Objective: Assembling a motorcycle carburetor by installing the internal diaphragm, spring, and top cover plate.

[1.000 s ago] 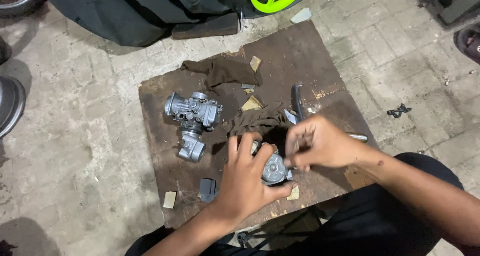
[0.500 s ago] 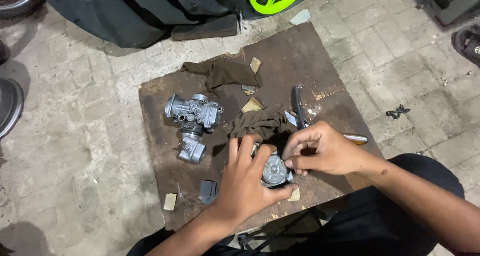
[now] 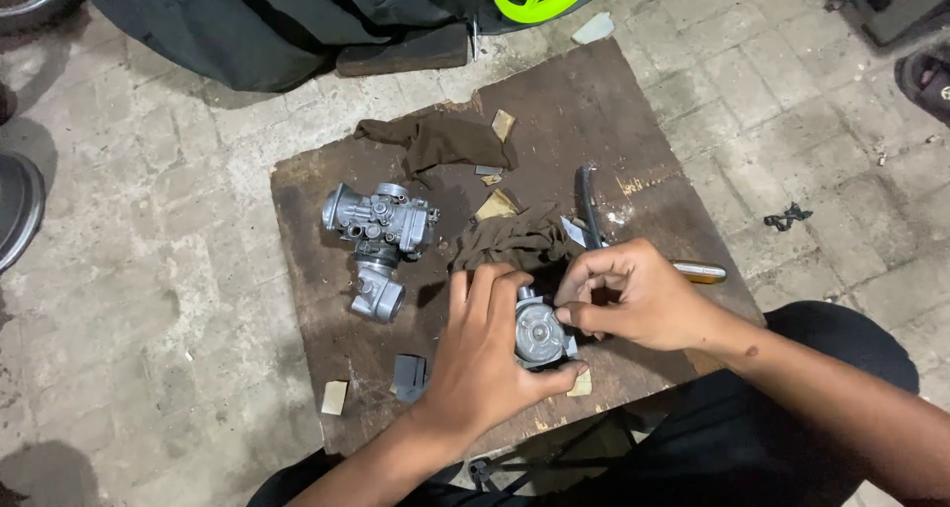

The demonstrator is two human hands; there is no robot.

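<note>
The left hand (image 3: 483, 354) wraps around a round, cast-metal carburetor part (image 3: 540, 332), gripping it on the worn wooden board (image 3: 594, 101). The right hand (image 3: 633, 294) pinches at the part's top edge, fingers closed together. A crumpled brown rag (image 3: 510, 240) lies just behind it, a complete grey carburetor (image 3: 376, 225) to its left.

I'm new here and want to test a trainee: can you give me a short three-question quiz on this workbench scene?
1. True or false: both hands touch the round metal part.
2. What lies left of the left hand on the wooden board?
3. The brown rag lies: A) on the board, B) on the paving.

Key: 1 true; the right hand pinches its edge. 2 the grey carburettor. 3 A.
</note>
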